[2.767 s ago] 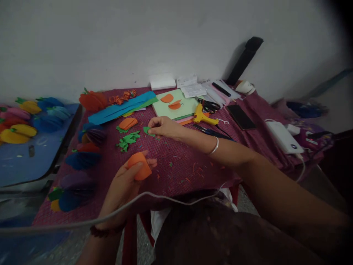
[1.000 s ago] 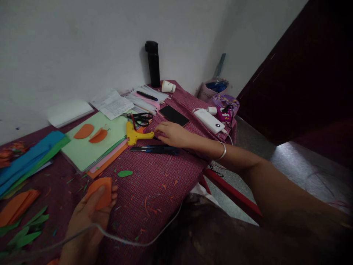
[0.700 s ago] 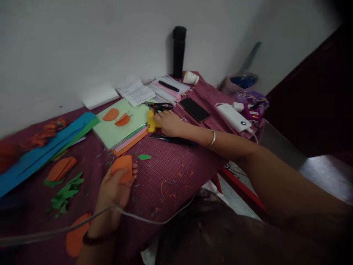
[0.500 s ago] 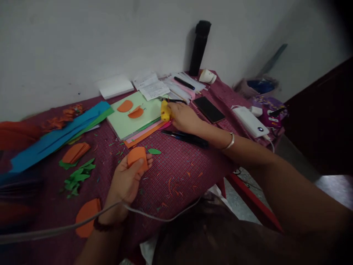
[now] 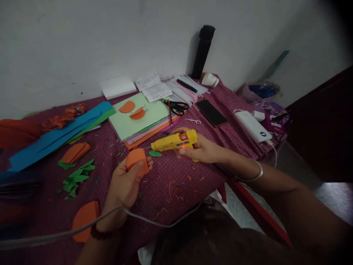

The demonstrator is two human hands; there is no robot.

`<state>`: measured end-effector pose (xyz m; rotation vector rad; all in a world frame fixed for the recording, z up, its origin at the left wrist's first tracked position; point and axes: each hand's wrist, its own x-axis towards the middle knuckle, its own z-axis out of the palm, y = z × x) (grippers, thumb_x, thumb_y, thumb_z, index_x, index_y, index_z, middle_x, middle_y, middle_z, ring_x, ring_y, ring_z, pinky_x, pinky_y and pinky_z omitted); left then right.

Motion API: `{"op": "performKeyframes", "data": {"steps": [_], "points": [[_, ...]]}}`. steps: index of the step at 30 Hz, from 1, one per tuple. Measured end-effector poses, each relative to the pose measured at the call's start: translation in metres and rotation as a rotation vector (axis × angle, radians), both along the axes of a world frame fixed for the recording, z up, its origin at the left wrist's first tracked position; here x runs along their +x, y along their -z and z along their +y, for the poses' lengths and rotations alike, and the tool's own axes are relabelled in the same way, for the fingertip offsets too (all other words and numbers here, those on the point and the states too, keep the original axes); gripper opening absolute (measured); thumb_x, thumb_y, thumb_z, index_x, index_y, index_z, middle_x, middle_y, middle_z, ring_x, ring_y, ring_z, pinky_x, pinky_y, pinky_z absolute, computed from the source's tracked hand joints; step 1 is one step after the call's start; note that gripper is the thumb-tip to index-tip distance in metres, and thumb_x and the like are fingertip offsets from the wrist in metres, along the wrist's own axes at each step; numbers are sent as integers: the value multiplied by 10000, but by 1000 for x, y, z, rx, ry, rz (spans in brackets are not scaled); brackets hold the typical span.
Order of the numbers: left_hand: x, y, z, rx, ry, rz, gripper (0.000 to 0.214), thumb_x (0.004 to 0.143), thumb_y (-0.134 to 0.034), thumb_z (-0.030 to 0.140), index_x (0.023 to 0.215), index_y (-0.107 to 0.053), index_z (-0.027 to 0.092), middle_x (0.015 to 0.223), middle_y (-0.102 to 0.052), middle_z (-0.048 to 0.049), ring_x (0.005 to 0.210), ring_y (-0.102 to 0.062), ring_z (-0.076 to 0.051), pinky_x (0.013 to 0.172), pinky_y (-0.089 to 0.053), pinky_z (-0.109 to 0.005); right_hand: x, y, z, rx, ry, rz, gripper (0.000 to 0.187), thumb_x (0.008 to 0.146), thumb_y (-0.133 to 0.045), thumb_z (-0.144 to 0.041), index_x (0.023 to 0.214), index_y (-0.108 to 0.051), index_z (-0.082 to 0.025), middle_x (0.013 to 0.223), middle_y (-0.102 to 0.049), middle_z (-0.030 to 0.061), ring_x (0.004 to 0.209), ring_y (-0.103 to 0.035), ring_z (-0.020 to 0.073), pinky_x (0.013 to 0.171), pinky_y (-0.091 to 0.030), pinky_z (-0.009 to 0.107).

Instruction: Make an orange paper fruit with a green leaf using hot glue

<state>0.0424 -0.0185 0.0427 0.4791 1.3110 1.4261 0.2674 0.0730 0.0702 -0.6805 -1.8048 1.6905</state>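
Note:
My left hand (image 5: 125,184) is closed round a folded orange paper piece (image 5: 136,159), held just above the maroon cloth-covered table (image 5: 176,184). My right hand (image 5: 202,149) grips a yellow glue gun (image 5: 175,141), its nozzle pointing left toward the orange piece. A small red light glows on the gun's body. A green paper leaf (image 5: 154,153) lies on the cloth just below the nozzle. A grey cord (image 5: 154,221) runs across the front, under my left wrist.
A stack of coloured paper sheets (image 5: 138,119) with orange cut-outs lies behind, with scissors (image 5: 176,106), a phone (image 5: 211,112), a power bank (image 5: 252,126) and a black bottle (image 5: 202,51) further back. Green scraps (image 5: 75,176), orange pieces (image 5: 74,152) and blue strips (image 5: 57,134) lie left. The table edge drops at right.
My right hand left the green leaf on the cloth, reached to the back, picked up the glue gun and brought it forward to the orange piece. My left hand kept hold of the orange piece.

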Motion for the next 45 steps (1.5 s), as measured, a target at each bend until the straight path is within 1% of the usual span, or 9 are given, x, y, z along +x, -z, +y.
{"op": "performKeyframes", "data": {"steps": [7,14,19,28,32,36,39,42,45], "points": [[2,-1,-1,-12,21,9,419,565,-917,267,917,-722,149,809,-783,-55,730,-743,-186,713,-619,-299,-1,3,0,2,-25,-5,509,834,-754,-415,1177,-442,-206,879,-578,-15,701,-587,108,641,-497,250],[4,-4,0,-32,20,-8,467,505,-951,270,892,-729,133,783,-785,-60,699,-737,-172,695,-619,-268,-3,6,1,145,-29,-26,411,887,-683,-357,1179,-445,-194,898,-546,0,711,-517,104,635,-446,237],[5,-6,0,-42,13,-4,484,479,-958,286,873,-721,136,755,-780,-51,667,-728,-159,684,-620,-264,-2,10,4,230,-55,-42,426,904,-658,-357,1204,-415,-179,930,-530,7,721,-478,98,657,-437,232],[4,-2,0,-44,-6,-6,497,470,-968,295,877,-735,130,765,-787,-63,673,-731,-154,691,-624,-256,1,17,7,331,-100,-91,465,945,-618,-441,1251,-398,-168,1022,-569,49,831,-539,126,743,-466,261],[4,-3,0,-42,-14,-5,522,455,-973,299,883,-726,130,762,-787,-65,672,-732,-160,678,-624,-258,1,18,7,328,-83,-86,454,941,-622,-408,1248,-400,-158,1008,-567,43,841,-554,130,772,-484,271],[4,-3,0,-39,1,5,500,465,-969,305,864,-718,138,755,-783,-56,673,-733,-165,676,-627,-268,0,19,7,333,-77,-76,421,940,-618,-362,1236,-393,-165,987,-559,36,804,-543,120,731,-486,256],[2,0,0,-29,-3,19,473,496,-954,307,875,-719,151,763,-782,-50,691,-744,-184,687,-637,-293,2,22,7,343,-33,-77,402,952,-602,-377,1233,-403,-171,989,-575,40,783,-543,116,703,-482,247],[0,2,0,-20,-4,26,431,531,-933,296,872,-711,155,771,-780,-56,713,-753,-205,700,-644,-320,3,23,12,454,35,-108,415,960,-581,-377,1273,-421,-155,1089,-605,87,865,-595,143,771,-509,280],[-1,2,0,-28,-2,12,426,521,-927,280,859,-704,150,759,-775,-63,700,-744,-200,685,-635,-311,0,20,27,694,53,-261,572,942,-601,-367,1412,-389,-122,1329,-574,183,1097,-621,230,941,-505,375]]}}
